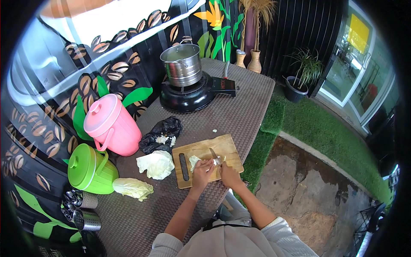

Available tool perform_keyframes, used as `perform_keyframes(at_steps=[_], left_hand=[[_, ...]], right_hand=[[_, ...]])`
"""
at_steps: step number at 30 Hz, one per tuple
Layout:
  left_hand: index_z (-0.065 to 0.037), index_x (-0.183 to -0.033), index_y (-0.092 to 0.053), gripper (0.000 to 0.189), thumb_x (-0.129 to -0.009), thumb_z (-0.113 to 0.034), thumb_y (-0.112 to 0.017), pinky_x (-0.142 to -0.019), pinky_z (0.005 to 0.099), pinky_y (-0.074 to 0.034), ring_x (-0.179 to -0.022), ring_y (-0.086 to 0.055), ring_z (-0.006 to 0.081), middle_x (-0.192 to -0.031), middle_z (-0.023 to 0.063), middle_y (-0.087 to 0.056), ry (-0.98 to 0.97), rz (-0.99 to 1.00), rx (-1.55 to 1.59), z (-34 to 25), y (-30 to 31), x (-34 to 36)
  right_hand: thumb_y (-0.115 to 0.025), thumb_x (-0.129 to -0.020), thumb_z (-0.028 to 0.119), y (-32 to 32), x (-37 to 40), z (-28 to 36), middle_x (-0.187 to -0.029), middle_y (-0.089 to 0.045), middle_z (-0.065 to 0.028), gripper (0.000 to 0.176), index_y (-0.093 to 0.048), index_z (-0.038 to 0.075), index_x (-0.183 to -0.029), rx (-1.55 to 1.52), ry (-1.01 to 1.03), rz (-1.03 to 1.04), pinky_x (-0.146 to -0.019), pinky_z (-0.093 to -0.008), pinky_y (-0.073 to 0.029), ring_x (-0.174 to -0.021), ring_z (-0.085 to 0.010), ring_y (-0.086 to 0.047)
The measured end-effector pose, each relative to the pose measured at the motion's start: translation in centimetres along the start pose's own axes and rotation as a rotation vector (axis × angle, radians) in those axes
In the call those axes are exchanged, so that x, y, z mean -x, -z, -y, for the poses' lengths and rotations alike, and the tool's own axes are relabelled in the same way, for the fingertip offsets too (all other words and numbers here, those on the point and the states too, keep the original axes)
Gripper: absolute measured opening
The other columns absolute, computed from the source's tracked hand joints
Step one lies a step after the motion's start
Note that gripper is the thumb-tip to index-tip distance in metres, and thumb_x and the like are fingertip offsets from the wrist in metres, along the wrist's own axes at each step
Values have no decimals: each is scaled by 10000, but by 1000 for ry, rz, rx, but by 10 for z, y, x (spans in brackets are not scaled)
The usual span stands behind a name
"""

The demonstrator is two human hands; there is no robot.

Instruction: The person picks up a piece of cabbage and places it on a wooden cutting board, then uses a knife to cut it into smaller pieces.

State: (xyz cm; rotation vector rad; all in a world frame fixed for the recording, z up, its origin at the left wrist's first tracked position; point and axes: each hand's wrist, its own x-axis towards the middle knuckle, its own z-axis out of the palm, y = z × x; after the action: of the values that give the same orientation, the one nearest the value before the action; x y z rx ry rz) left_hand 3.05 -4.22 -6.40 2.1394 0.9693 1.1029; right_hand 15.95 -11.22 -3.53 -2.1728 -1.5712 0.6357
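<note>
A wooden cutting board lies on the brown table. My left hand presses down on a pale piece of cabbage on the board. My right hand grips the handle of a knife, whose blade points away from me and sits beside the cabbage piece. Two larger cabbage chunks lie off the board to the left: one right next to it, another nearer the green bucket.
A black plastic bag with scraps lies behind the board. A pink lidded jug and a green lidded bucket stand at left, metal cups below them. A steel pot sits on a black stove. Grass and paving lie right of the table.
</note>
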Motion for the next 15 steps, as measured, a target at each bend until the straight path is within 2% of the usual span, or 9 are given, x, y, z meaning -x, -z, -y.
perform_keyframes(at_steps=[4, 7, 9, 12, 15], left_hand=[[6, -950, -698, 181, -783, -62, -676, -846, 330, -487, -911, -577, 233, -1004, 105, -682, 17, 12, 27, 2, -1, -1], [9, -946, -698, 181, -785, -73, -677, -858, 334, -483, -918, -574, 233, -1004, 103, -682, 16, 4, 14, 2, 0, -1], [3, -946, -700, 184, -783, -80, -681, -865, 339, -481, -920, -574, 236, -1008, 101, -681, -53, 1, -31, 2, 1, -1], [-3, -954, -701, 193, -781, -86, -684, -868, 340, -479, -926, -574, 233, -1011, 98, -681, -39, 14, -15, 1, 2, -2], [2, -956, -700, 197, -779, -83, -685, -874, 338, -477, -930, -574, 231, -1010, 96, -682, -17, 0, -11, 8, -4, 1]], right_hand=[[-427, -928, 216, 6, 2, -2, -788, -611, -306, 239, -431, -16, -982, -3, 32, 38, -650, -524, -505, -748, -469, -617], [-417, -931, 223, -14, 18, 7, -804, -616, -300, 237, -434, -6, -988, 14, -39, -30, -658, -526, -505, -753, -465, -618], [-416, -933, 228, -25, 22, 11, -807, -619, -294, 235, -433, 1, -990, 22, -156, -62, -656, -523, -508, -751, -459, -622], [-425, -932, 230, -25, 9, 5, -814, -620, -291, 243, -442, -3, -997, 7, -120, -53, -678, -531, -500, -771, -452, -623], [-427, -929, 232, 3, -1, 8, -839, -620, -292, 252, -453, -7, -1007, -16, -58, 1, -711, -544, -486, -797, -453, -617]])
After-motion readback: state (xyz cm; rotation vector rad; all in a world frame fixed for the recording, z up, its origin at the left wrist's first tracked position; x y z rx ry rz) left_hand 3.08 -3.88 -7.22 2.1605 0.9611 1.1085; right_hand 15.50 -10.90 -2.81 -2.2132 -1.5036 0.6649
